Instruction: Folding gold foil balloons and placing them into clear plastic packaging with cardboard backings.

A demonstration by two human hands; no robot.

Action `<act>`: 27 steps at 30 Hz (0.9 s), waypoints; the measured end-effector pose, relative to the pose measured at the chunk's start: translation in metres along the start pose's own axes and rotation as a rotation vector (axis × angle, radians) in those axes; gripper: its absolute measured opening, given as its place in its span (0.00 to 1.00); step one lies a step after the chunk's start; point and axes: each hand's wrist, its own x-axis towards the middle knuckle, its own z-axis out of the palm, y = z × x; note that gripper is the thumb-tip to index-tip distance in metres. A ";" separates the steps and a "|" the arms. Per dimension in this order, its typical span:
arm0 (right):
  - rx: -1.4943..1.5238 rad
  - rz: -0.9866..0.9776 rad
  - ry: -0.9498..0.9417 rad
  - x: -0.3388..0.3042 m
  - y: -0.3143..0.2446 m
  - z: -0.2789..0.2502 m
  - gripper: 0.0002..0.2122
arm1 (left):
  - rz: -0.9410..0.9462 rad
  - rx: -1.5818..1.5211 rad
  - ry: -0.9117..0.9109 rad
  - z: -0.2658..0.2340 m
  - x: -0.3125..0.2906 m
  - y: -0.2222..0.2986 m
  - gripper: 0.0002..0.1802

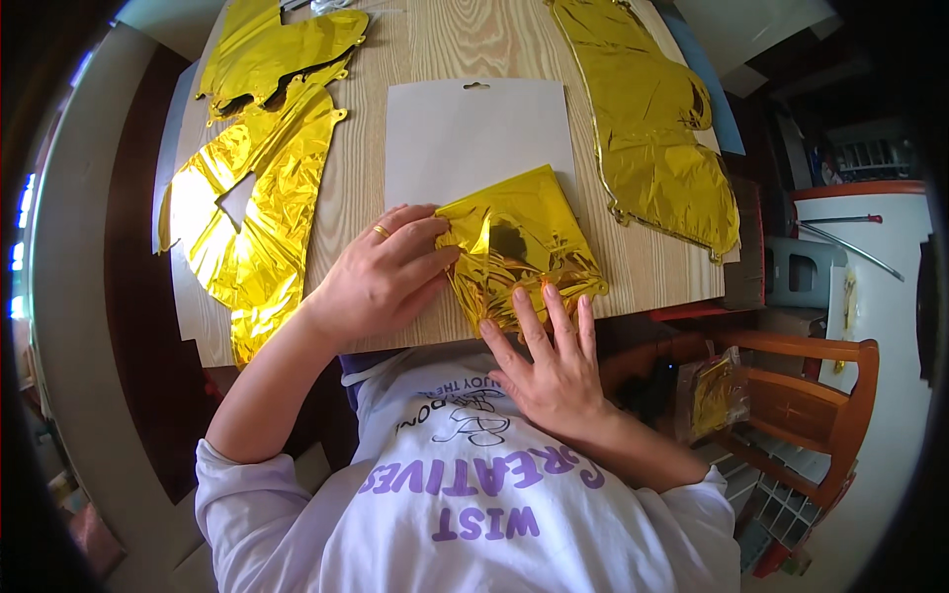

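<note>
A folded gold foil balloon (524, 222) lies in front of me near the table's front edge, partly on a white backing card (474, 138) with a hanging slot at its top. My left hand (386, 262), with a ring on one finger, is closed at the foil's left edge; its fingers curl against the balloon, and the thumb is hidden. Fingers spread, my right hand (554, 366) rests its tips on the crumpled near edge of the foil. Beneath the card's lower part, the folded balloon covers the rest from view.
Flat gold foil balloons lie at the left (267, 198), far left (287, 44) and right (652, 128) of the wood-grain table (356, 168). A wooden chair (811, 395) stands at the right, with a clear bag of gold foil (714, 393) on it.
</note>
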 end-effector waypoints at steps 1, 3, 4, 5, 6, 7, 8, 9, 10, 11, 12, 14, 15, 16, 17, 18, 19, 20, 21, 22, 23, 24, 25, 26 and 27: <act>0.003 0.000 -0.002 0.000 0.000 0.000 0.31 | 0.001 0.001 -0.003 0.002 -0.003 -0.003 0.20; 0.005 0.002 -0.007 0.001 0.000 -0.001 0.32 | -0.017 0.041 -0.036 0.002 -0.004 -0.003 0.22; 0.007 0.005 -0.011 0.000 0.000 -0.001 0.32 | -0.036 0.081 -0.066 -0.001 -0.003 0.001 0.23; 0.009 0.008 -0.015 -0.001 0.000 -0.001 0.32 | -0.055 0.121 -0.096 -0.003 -0.003 0.005 0.24; 0.012 0.009 -0.018 -0.001 0.000 0.000 0.32 | -0.020 0.115 -0.107 -0.003 -0.003 0.011 0.25; 0.006 0.012 -0.018 0.000 0.000 -0.001 0.32 | 0.015 0.108 -0.117 -0.003 -0.002 0.018 0.27; 0.001 0.016 -0.018 0.000 0.000 -0.001 0.31 | 0.050 0.102 -0.128 -0.003 -0.003 0.023 0.29; -0.005 0.019 -0.018 0.000 0.000 -0.002 0.31 | 0.099 0.117 -0.273 -0.003 -0.005 0.024 0.34; -0.003 0.023 -0.029 0.001 0.000 -0.004 0.31 | 0.114 0.097 -0.310 -0.003 -0.007 0.023 0.35; -0.001 0.028 -0.039 0.001 0.000 -0.005 0.31 | 0.130 0.077 -0.347 -0.002 -0.010 0.021 0.36; -0.002 0.033 -0.050 0.002 0.000 -0.007 0.31 | 0.148 0.057 -0.381 -0.002 -0.013 0.018 0.37; 0.014 0.054 -0.055 0.002 0.000 -0.007 0.31 | 0.153 0.082 -0.430 -0.002 -0.017 0.013 0.43; 0.024 0.063 -0.056 0.002 -0.001 -0.008 0.31 | 0.153 0.081 -0.444 -0.003 -0.017 0.012 0.45; 0.023 0.063 -0.056 0.002 0.000 -0.007 0.31 | 0.152 0.080 -0.458 -0.004 -0.017 0.011 0.46; 0.022 0.064 -0.056 0.001 0.000 -0.007 0.31 | 0.156 0.106 -0.456 -0.005 -0.016 0.011 0.47; 0.021 0.066 -0.057 0.001 0.000 -0.007 0.31 | 0.162 0.130 -0.456 -0.007 -0.016 0.010 0.49; 0.022 0.069 -0.061 0.001 0.000 -0.007 0.32 | 0.167 0.153 -0.455 -0.008 -0.015 0.010 0.50; 0.022 0.071 -0.065 0.001 0.000 -0.007 0.32 | 0.179 0.147 -0.460 -0.009 -0.013 0.009 0.50; 0.023 0.072 -0.067 0.002 0.000 -0.007 0.33 | 0.191 0.143 -0.466 -0.009 -0.011 0.007 0.50; 0.018 0.070 -0.074 0.001 0.001 -0.006 0.33 | 0.202 0.138 -0.471 -0.009 -0.008 0.005 0.51; 0.012 0.068 -0.081 0.001 0.001 -0.006 0.34 | 0.250 0.124 -0.477 -0.008 -0.005 0.003 0.51; 0.007 0.065 -0.091 0.000 0.001 -0.006 0.34 | 0.297 0.108 -0.483 -0.007 -0.001 0.000 0.51; 0.016 0.076 -0.096 0.000 0.002 -0.007 0.34 | 0.344 0.091 -0.488 -0.006 0.001 -0.002 0.51; 0.025 0.086 -0.100 0.000 0.002 -0.008 0.35 | 0.343 0.075 -0.501 -0.006 0.002 -0.003 0.51; 0.034 0.097 -0.102 0.001 0.002 -0.009 0.35 | 0.344 0.060 -0.515 -0.006 0.004 -0.004 0.51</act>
